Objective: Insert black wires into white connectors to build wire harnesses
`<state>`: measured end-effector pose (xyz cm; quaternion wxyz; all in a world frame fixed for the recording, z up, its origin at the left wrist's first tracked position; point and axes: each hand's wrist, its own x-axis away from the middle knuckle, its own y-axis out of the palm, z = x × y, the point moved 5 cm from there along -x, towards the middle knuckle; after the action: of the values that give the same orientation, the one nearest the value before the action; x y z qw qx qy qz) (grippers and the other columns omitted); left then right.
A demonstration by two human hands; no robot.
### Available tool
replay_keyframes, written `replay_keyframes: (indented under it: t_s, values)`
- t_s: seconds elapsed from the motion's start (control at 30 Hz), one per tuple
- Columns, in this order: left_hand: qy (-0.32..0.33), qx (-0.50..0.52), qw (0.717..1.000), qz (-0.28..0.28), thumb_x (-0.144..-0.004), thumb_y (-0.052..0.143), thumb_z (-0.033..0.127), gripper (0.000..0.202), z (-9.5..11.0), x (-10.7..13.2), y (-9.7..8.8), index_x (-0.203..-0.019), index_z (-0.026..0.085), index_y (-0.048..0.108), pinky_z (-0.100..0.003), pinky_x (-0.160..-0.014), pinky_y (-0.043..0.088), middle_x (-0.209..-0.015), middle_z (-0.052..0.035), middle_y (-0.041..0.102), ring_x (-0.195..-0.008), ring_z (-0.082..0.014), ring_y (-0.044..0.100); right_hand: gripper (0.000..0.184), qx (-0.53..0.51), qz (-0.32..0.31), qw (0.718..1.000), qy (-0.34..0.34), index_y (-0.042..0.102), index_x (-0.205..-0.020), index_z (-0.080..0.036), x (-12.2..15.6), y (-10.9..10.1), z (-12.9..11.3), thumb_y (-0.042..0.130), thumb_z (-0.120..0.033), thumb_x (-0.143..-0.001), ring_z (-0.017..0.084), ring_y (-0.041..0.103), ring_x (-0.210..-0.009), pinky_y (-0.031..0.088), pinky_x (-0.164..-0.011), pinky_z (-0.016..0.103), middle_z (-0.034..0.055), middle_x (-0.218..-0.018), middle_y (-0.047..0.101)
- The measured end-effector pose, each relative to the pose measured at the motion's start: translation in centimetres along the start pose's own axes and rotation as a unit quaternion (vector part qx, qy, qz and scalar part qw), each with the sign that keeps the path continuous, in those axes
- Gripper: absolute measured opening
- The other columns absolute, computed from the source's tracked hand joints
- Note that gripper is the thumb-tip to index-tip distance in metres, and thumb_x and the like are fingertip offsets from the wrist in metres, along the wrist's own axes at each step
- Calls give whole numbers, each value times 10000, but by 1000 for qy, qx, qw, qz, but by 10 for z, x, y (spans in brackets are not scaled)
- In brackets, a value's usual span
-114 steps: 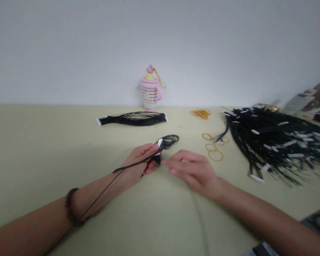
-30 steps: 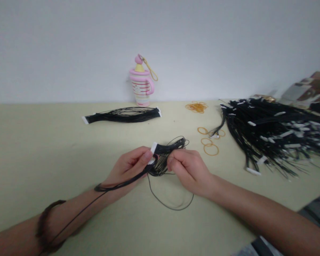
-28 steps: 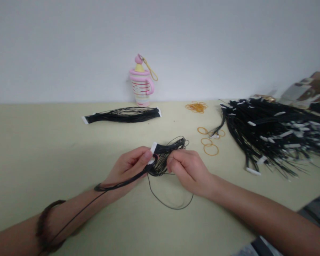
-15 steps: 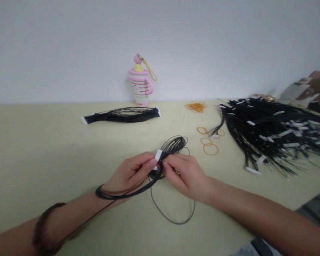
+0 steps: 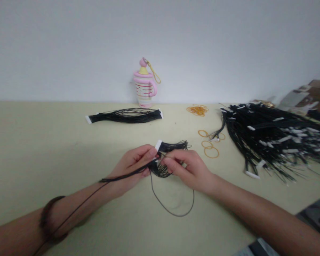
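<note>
Around the white connector (image 5: 158, 145) of a black wire harness (image 5: 174, 146), the fingers of my left hand (image 5: 134, 163) are closed. My right hand (image 5: 192, 169) pinches a single black wire (image 5: 163, 155) close to that connector, thumb against forefinger. Folded wires of the harness bunch behind and below the fingers. A dark bundle of wires (image 5: 125, 176) trails back over my left wrist. One loose wire loop (image 5: 180, 216) hangs down onto the table below my right hand. A second connector seems to sit under my left thumb, mostly hidden.
Another black wire harness (image 5: 128, 116) lies behind my hands. A pink striped cup (image 5: 144, 89) stands by the wall. Rubber bands lie in a pile (image 5: 197, 110) and singly (image 5: 211, 152) to the right. A large heap of harnesses (image 5: 266, 131) covers the table's right side.
The harness has turned in my hands, its folded wires now lower and flatter. The bundle at my left wrist has straightened. My right fingers now pinch a single wire.
</note>
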<state>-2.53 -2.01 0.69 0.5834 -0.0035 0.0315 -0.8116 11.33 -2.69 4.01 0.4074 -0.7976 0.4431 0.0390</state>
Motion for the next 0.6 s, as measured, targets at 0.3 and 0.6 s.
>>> replay_keyframes:
  t_s: [0.3,0.6]
  values:
    - [33,179,973,141,-744,540,278,87,49,-5,-41,-725,193,544,-122,-325,168,-528,52,356,-379,-17,201,84,-305,-77,946,81,661,-778,-126,-8,-17,24,656,-148,-697,63,540,-609,440,-552,178,-2,-679,601]
    - [14,-168,968,-187,-759,490,409,274,66,15,-9,-625,188,581,-209,-416,296,-527,-3,470,-467,-98,380,139,-474,-27,860,187,558,-812,-148,-8,-18,59,645,-182,-710,108,632,-731,490,-663,227,25,-796,660]
